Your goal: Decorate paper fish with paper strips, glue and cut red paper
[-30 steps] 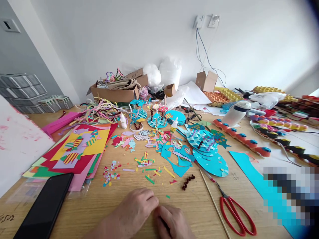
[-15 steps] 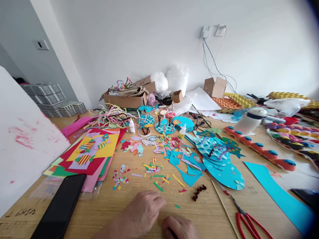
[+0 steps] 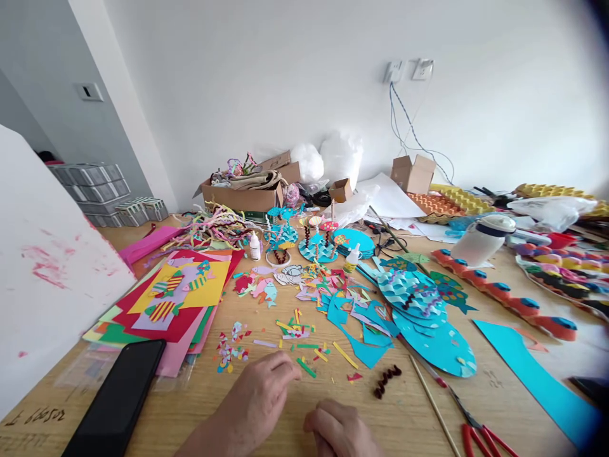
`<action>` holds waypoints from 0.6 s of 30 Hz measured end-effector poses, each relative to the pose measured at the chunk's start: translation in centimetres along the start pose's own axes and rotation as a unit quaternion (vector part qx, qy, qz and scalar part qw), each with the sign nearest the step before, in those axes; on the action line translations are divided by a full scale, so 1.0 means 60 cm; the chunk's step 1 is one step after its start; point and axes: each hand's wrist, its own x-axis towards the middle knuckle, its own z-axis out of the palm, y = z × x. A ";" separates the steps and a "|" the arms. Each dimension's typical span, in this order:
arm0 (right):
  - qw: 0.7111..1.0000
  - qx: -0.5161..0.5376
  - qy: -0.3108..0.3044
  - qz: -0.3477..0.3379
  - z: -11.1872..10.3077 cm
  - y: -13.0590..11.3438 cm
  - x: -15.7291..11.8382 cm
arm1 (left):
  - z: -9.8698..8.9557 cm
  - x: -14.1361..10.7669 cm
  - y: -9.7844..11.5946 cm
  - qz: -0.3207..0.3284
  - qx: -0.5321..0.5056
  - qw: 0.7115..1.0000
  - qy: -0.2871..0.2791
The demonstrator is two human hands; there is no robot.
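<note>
Left hand point(image 3: 261, 395) by paper strips point(image 3: 306, 367) — right hand point(image 3: 341, 426) near fuzzy coil point(image 3: 382, 384)

Right grip point(image 3: 340, 428) cropped by bottom edge, fingertips tucked under; whether it or left grip point(image 3: 261, 390) pinches anything, cannot tell. Same edge cuts black phone point(image 3: 117, 397) and red-handled scissors point(image 3: 471, 420). Dark object point(image 3: 592, 388) at right: blurred, partly out of view, unidentifiable.

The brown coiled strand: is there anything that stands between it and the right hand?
Nothing visible stands between the right hand and the brown coiled strand; only wooden tabletop shows in the gap.
</note>
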 end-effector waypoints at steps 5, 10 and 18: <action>0.998 0.037 -0.002 0.041 -0.027 -0.011 0.080 | 0.005 0.006 -0.016 0.031 -0.019 0.995 0.089; 0.991 0.060 0.070 0.097 -0.002 0.002 0.141 | -0.004 0.002 -0.024 0.094 -0.007 0.970 0.223; 0.978 0.028 0.202 0.037 0.037 0.044 0.130 | 0.059 -0.002 -0.031 0.159 -0.019 0.962 0.219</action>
